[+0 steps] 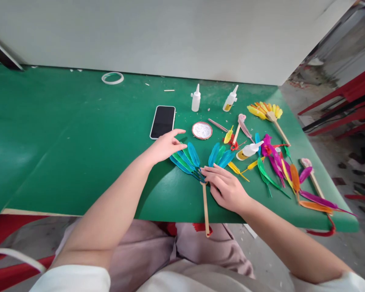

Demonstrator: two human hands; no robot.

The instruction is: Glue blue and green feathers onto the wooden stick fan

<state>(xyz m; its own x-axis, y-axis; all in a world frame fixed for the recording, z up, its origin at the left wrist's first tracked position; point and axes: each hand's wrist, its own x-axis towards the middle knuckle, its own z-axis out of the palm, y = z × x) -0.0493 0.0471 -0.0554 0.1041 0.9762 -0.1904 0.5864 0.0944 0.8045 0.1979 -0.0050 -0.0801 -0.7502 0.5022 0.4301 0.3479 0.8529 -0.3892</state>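
Observation:
A fan of blue and green feathers lies on the green table, fixed to a wooden stick that juts past the front edge. My left hand rests open on the fan's left feathers, fingers stretched toward the phone. My right hand lies with its fingers pressed flat on the feather quills where they meet the stick.
A black phone, a round lid with white glue, two upright glue bottles and one lying bottle are behind. A finished yellow feather fan and loose coloured feathers fill the right side. A tape ring lies far back.

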